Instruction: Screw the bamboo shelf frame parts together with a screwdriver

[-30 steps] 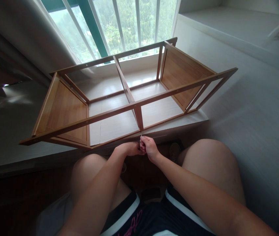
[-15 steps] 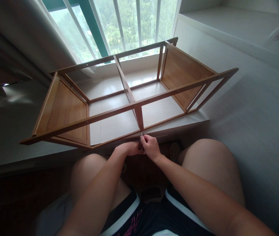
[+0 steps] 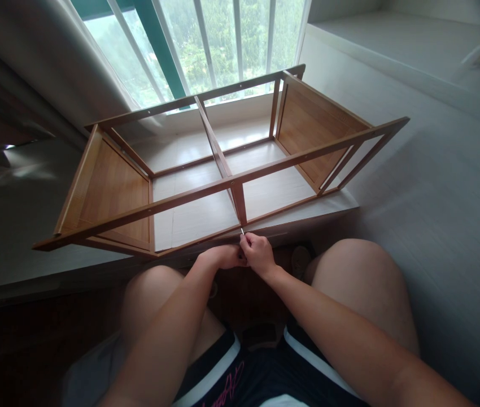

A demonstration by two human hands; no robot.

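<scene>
A brown wooden frame [image 3: 180,198] with panelled ends and a middle divider lies across the view. My right hand [image 3: 260,252] is closed in a pinch on a thin metal rod [image 3: 242,231], whose bright tip points up at the frame's near lower rail, below the divider post [image 3: 239,206]. Whether the tip touches the wood I cannot tell, and the rod's lower part is hidden in the fingers. Right beside it my left hand [image 3: 227,256] is curled, its fingertips tucked behind the right hand. What it grips, if anything, is hidden.
The frame rests on a pale ledge [image 3: 337,208] below a barred window [image 3: 223,45]. A grey curtain [image 3: 66,62] hangs at the left, and a pale wall panel [image 3: 426,186] stands at the right. My bare knees [image 3: 362,282] flank my hands.
The bright rod tip shows slightly more clearly above the right fingers, and the right hand has shifted a touch left. The wooden frame stays in place.
</scene>
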